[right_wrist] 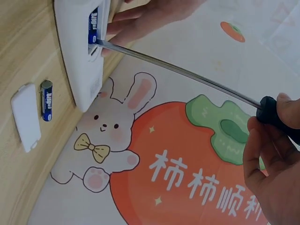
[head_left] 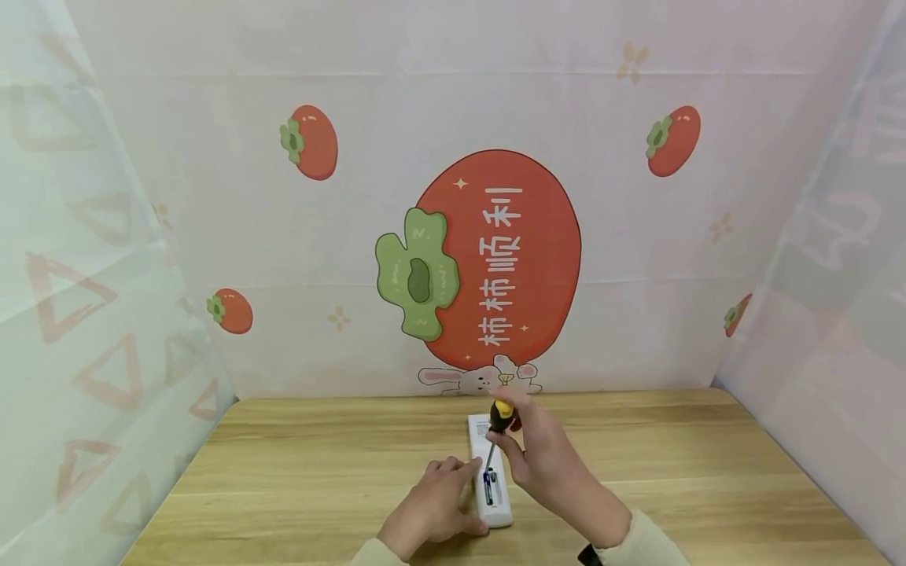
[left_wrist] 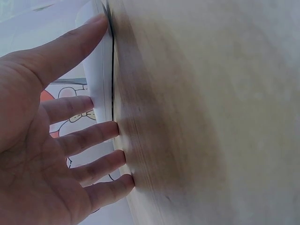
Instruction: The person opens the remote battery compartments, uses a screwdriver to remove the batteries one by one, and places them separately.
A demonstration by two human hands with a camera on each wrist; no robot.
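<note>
A white remote control (head_left: pixel 480 442) lies back up on the table, its battery compartment uncovered. One blue battery (right_wrist: pixel 93 28) sits inside that compartment. My right hand (head_left: pixel 550 460) grips the dark, yellow-ended handle of a screwdriver (right_wrist: pixel 183 75). The metal tip reaches the end of the battery at the compartment. Against the remote's left side rests my left hand (head_left: pixel 437 501), thumb and index finger touching the edge with fingers fairly straight. In the left wrist view, the other fingertips reach down to the tabletop.
In the right wrist view, a loose blue battery (right_wrist: pixel 47 101) and the white battery cover (right_wrist: pixel 26 117) lie on the wooden table (head_left: pixel 318 464) beside the remote; my right hand hides them in the head view. A printed cloth (head_left: pixel 609 338) hangs behind the table.
</note>
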